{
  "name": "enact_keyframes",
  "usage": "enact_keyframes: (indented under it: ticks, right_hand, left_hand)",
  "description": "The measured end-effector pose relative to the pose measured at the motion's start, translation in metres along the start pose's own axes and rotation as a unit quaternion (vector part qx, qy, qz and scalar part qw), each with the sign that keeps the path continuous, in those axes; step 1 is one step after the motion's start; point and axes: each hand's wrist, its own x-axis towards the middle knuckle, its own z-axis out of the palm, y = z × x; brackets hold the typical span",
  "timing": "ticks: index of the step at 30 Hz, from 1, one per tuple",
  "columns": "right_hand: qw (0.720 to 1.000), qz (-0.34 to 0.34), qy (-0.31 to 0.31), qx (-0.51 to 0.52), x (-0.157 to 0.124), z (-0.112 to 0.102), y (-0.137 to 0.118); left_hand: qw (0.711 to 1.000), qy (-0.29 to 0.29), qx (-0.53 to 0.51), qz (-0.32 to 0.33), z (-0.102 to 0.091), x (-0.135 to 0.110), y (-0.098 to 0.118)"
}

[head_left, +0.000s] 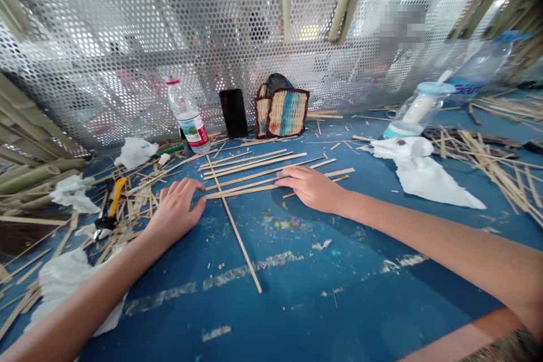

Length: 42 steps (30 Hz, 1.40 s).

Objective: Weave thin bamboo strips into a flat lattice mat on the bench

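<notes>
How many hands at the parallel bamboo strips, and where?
2. Left hand: at the left ends of the parallel bamboo strips, just left of the crossing strip. Right hand: reaching over them, toward their right ends. No others visible.

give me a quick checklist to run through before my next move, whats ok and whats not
1. Left hand at the strips' left ends: ok, though firm contact cannot be told.
2. Right hand at the nearer strips: ok, fingertips are there.
3. Parallel strips evened up: not ok, gaps differ and right ends are staggered.
4. Crossing strip laid across them: ok near their left ends; over or under each one, cannot tell.
5. Yellow-and-black tool safe: cannot tell, it lies among scraps left of the left hand, blade unclear.
6. Red-capped bottle upright: ok.
</notes>
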Motion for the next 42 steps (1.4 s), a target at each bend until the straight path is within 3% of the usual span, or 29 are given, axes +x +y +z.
enact_keyframes:
  ticks: [17, 42]
  right_hand:
    - [1.000, 0.003, 0.000, 0.010, 0.0024, -0.0008, -0.0023]
    - [0.999, 0.015, 0.024, 0.039, 0.0052, 0.0026, 0.0024]
  left_hand:
    - [0.996, 0.025, 0.012, 0.081, -0.0054, -0.0055, 0.0048]
    - [0.997, -0.008, -0.023, 0.071, 0.0029, 0.0001, -0.0036]
